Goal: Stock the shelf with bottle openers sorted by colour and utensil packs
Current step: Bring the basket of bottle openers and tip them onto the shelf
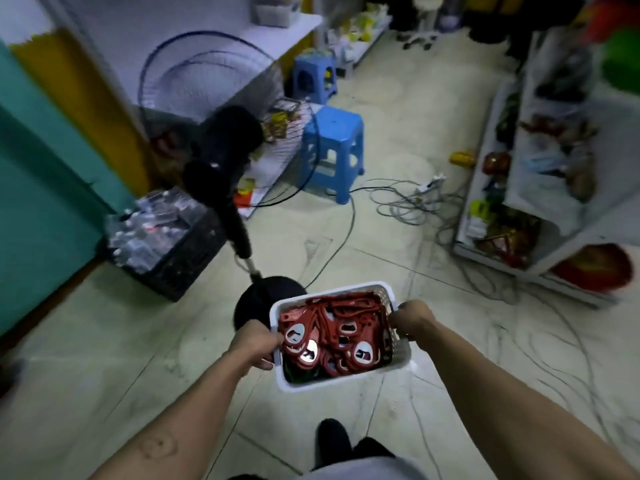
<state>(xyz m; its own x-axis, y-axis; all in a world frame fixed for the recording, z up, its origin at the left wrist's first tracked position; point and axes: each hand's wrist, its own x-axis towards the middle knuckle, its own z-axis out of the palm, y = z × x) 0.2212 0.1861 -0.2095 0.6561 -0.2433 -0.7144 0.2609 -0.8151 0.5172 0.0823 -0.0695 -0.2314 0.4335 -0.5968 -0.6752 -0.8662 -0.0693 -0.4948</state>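
I carry a white plastic basket (332, 379) in front of me, low in the view. It is full of red bottle openers (343, 334) with metal ends. My left hand (254, 344) grips the basket's left rim. My right hand (412, 318) grips its right rim. A white shelf unit (540, 188) with mixed goods stands at the right. Another white shelf (277, 32) runs along the back left.
A black standing fan (228, 147) with a round base stands just ahead of the basket. A dark crate (166, 237) of clear packs sits at the left wall. Two blue stools (334, 150) and loose cables (408, 202) lie on the tiled floor ahead.
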